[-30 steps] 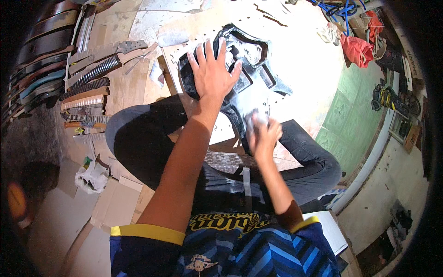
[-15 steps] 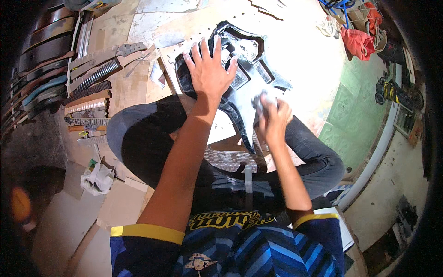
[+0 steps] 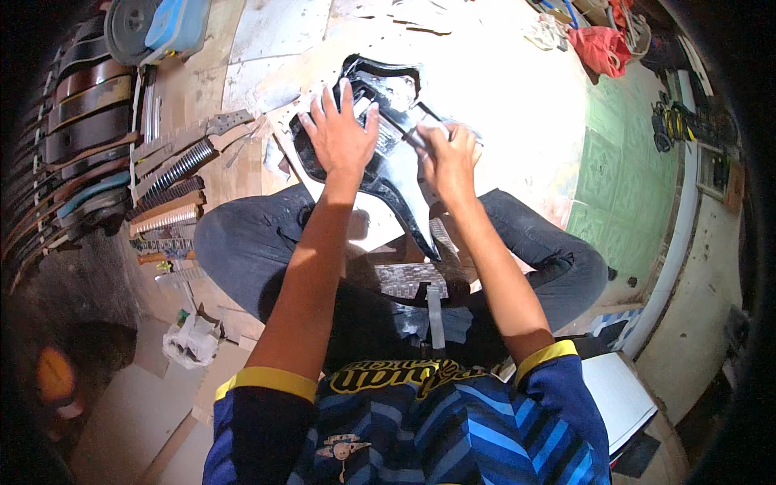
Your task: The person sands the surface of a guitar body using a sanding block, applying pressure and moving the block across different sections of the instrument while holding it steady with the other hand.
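A glossy black electric guitar body, with horn-like points and cut-out cavities, lies across a pale board between my folded legs. Pale smears and strong light whiten parts of its face. My left hand rests with fingers spread on the upper left of the body. Over the right part of it, beside the middle cavities, my right hand is closed on a small dark pad against the surface. My fingers cover part of this pad, so its exact kind is unclear. One pointed horn reaches down toward my lap.
Several guitar necks lie on the left, beside a rack of guitar bodies. A blue container stands at the far left. A white plastic bag sits near my left knee. Red cloth and green tiles are at right.
My right hand has moved with the pad from the lower right part of the guitar body up toward the middle cavities. My left hand stays spread on the body. The whole view has shifted slightly.
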{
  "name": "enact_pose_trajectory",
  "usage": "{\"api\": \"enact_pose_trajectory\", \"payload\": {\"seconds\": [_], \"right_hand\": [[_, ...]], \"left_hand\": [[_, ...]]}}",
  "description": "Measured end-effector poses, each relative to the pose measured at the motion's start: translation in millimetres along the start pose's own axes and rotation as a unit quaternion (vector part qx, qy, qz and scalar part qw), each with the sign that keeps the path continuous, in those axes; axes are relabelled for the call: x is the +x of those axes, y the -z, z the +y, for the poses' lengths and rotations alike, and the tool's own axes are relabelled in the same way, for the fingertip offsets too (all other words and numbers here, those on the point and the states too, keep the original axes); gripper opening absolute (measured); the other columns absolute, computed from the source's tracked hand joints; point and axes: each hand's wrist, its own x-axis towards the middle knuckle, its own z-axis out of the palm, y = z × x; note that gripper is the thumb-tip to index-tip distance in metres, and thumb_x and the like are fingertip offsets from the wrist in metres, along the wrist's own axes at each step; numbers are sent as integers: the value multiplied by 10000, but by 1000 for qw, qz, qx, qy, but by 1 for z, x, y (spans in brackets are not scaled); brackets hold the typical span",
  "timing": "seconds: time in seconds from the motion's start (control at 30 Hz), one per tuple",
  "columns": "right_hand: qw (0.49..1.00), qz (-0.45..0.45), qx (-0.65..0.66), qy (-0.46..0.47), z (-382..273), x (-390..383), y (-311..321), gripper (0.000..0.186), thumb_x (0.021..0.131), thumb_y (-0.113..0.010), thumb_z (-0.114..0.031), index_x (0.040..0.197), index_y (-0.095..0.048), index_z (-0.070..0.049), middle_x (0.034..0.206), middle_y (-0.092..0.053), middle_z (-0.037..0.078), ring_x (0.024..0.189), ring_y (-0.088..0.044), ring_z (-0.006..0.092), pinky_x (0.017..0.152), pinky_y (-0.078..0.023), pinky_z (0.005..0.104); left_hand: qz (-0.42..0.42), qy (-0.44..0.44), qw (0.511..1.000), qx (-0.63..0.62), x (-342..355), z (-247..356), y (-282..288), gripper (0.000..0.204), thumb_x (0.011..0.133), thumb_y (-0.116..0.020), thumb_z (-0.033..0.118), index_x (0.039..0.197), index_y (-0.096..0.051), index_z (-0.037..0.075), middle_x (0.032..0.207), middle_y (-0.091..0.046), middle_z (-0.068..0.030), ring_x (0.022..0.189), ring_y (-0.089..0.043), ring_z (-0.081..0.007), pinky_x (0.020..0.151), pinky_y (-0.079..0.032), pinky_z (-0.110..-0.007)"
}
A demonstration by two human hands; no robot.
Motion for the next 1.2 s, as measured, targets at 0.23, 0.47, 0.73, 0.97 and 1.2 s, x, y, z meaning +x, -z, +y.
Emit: {"api": "enact_pose_trajectory", "payload": {"seconds": [0.23,0.47,0.73,0.97,1.2], "right_hand": [[962,-253,93,34,2,-154,71,429,861,-757,-142,1269,-686,-250,1190,-546,155,1156,-496,379,960,-378,515],[951,104,222,-191,73,-149,78,474,899,-720,-84,1350,-594,-13,1249,-576,180,1175,-543,321,1030,-431,434],[902,130,301,-281,91,-147,51,493,902,-726,-102,1364,-570,-31,1279,-579,218,1221,-573,355,1058,-451,440],[892,119,310,-306,72,-142,58,488,886,-736,-77,1348,-580,-58,1277,-579,218,1210,-576,376,1044,-464,453],[890,131,307,-309,72,-142,55,494,874,-756,-117,1339,-590,-102,1273,-583,199,1203,-560,393,1045,-442,479]], "left_hand": [[-20,-7,1000,22,-1,-6,1,697,988,-538,471,1592,-403,150,1633,-358,-203,1519,-283,-398,1240,-163,-613],[-55,-199,976,73,-79,25,-2,711,1000,-523,460,1581,-402,70,1682,-293,-170,1551,-251,-340,1235,-154,-628],[-244,-404,881,-16,-134,61,19,758,983,-548,510,1552,-408,29,1628,-365,-200,1530,-295,-368,1249,-181,-571],[-117,-223,968,9,-70,17,17,770,1006,-547,435,1588,-318,-14,1687,-240,-224,1569,-203,-380,1265,-144,-562],[-300,-411,860,17,-128,89,15,827,959,-584,530,1564,-370,8,1636,-340,-235,1550,-250,-386,1260,-157,-567]]}}
